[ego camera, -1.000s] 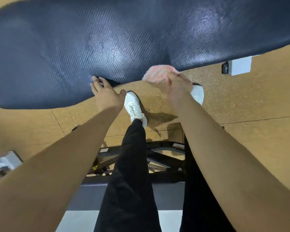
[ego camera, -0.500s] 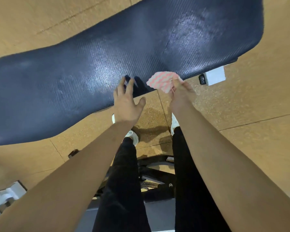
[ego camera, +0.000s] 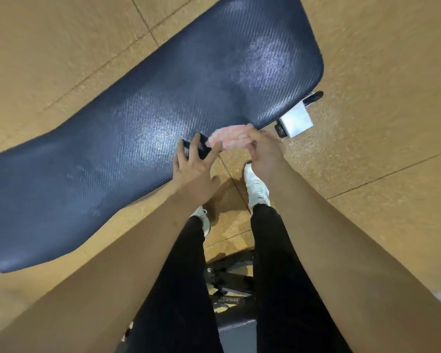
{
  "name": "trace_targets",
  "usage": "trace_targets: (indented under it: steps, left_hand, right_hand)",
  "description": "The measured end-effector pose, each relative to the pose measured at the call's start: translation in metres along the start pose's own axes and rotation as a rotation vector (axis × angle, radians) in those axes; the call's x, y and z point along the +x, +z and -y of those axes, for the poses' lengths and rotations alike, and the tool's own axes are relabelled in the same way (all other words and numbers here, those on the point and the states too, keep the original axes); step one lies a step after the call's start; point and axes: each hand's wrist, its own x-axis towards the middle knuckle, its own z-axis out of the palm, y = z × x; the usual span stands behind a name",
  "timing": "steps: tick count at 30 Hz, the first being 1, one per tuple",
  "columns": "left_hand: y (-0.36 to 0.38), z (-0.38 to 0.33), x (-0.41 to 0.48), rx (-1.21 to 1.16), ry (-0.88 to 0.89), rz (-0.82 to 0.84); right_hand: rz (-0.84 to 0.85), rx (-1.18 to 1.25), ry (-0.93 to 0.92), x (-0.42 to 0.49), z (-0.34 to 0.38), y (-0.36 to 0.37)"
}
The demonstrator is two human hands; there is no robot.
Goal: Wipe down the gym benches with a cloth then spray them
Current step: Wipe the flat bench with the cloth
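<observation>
— What does the head camera fail to show?

— The bench pad [ego camera: 163, 110] runs out of the picture at the left, and whatever carries it is hidden beneath it. A dark patch under the fingers of the left hand [ego camera: 192, 169], at the pad's near edge, is too blurred to name. The right hand [ego camera: 265, 151] shows only its back.

— And what are the hands doing?

— The left hand has its fingers straight and spread and grips nothing; its forefinger reaches the left edge of the cloth [ego camera: 231, 137]. The right hand pinches the cloth's right end.

— How do the cloth and pad look?

— The cloth is pink and white, patterned and bunched, and sits at the pad's near edge, toward its right end. The pad is dark blue with a ribbed weave and pale shiny patches, and lies slantwise across the picture.

— What else is around?

— There is a tan speckled floor [ego camera: 367, 174] with seams. A white block [ego camera: 296, 122] sits just beside the pad's right corner. White shoes [ego camera: 256, 186] and black trouser legs [ego camera: 183, 289] show below the hands. A black frame [ego camera: 233, 276] with a coil spring [ego camera: 228, 299] lies between the legs. The forearms [ego camera: 341, 250] cover much of the lower picture.
</observation>
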Motion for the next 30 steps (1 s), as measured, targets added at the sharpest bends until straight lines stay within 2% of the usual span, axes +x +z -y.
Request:
trace_targets:
  steps: [5, 8, 13, 16, 22, 26, 30]
  left_hand:
    - [-0.004, -0.011, 0.007, 0.008, -0.048, -0.040]
    - [-0.006, -0.007, 0.009, 0.044, -0.027, -0.043]
    - [-0.010, 0.006, 0.011, 0.074, 0.028, -0.072]
    - [-0.011, 0.011, 0.011, 0.090, 0.048, -0.075]
    - [-0.012, 0.026, 0.011, 0.134, 0.115, -0.094]
    - [-0.015, 0.027, 0.014, 0.134, 0.135, -0.123]
    - [-0.023, 0.014, 0.026, 0.152, 0.261, -0.139]
  right_hand:
    - [0.184, -0.132, 0.100, -0.009, 0.004, -0.001]
    - [0.159, -0.143, 0.172, -0.015, 0.006, 0.003]
    - [0.291, -0.113, 0.341, -0.021, 0.012, 0.001]
    - [0.246, -0.028, 0.339, -0.024, 0.013, 0.004]
    - [0.037, 0.265, 0.393, -0.015, 0.006, 0.007]
    - [-0.017, 0.309, 0.336, -0.015, 0.018, 0.004]
    - [-0.041, 0.239, 0.250, 0.001, 0.034, -0.004]
